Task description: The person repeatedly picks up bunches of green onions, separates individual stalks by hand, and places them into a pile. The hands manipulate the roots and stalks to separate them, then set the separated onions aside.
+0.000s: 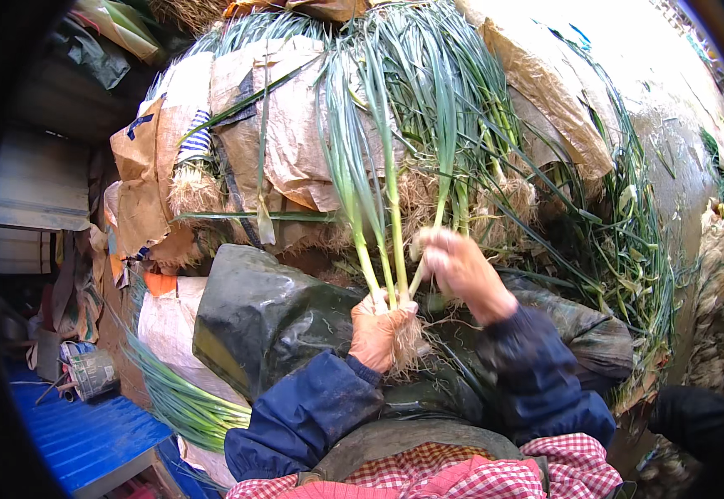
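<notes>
Several long green onions (393,212) stand fanned out above my lap, their leaves pointing away from me. My left hand (379,330) is closed around their pale lower ends, with the stringy roots hanging below it. Beside the rightmost stalk, my right hand (462,265) is blurred, its fingers bent at the pale stem; whether they grip it cannot be told. A dark, wet waterproof sheet (268,312) covers my lap. Beyond the hands lies a large heap of green onions (424,81) with root ends towards me.
Woven plastic sacks (299,125) cover part of the heap. Loose leaves and trimmings (630,268) are piled at the right. Another onion bundle (200,405) lies at my left on a pale sack. A blue corrugated surface (87,430) and a dirty container (92,374) are at the lower left.
</notes>
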The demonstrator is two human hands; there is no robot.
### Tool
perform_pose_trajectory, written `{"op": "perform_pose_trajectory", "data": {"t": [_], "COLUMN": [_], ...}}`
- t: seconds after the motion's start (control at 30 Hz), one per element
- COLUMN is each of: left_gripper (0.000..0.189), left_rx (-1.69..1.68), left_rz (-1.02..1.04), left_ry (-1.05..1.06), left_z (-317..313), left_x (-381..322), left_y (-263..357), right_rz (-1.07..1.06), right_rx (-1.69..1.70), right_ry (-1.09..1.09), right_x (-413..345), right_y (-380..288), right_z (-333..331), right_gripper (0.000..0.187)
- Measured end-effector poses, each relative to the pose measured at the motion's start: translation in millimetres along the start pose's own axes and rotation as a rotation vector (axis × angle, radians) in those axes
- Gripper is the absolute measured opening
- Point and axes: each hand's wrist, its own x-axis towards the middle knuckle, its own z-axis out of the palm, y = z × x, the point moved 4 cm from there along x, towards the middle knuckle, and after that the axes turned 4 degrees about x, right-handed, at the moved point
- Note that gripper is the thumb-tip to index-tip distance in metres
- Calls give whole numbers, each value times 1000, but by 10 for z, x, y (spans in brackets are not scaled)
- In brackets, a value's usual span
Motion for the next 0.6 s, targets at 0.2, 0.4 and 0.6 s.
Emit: {"op": "perform_pose_trajectory", "data": {"t": [0.2, 0.4, 0.6], "left_gripper": [24, 24, 40], "left_rx": [51, 79, 251], "left_rz": [-58, 38, 40], "left_ry": [-27, -9, -10], "left_z": [100, 23, 99], "left_x": [-28, -44, -47], "left_y": [52, 25, -112], "right_rz": [134, -96, -69], "right_rx": [193, -798, -1384], "right_ry": [86, 145, 208], "right_x": [800, 167, -10], "right_y": [317, 265, 185], "right_z": [-255, 127, 160], "right_gripper": [14, 26, 34]}}
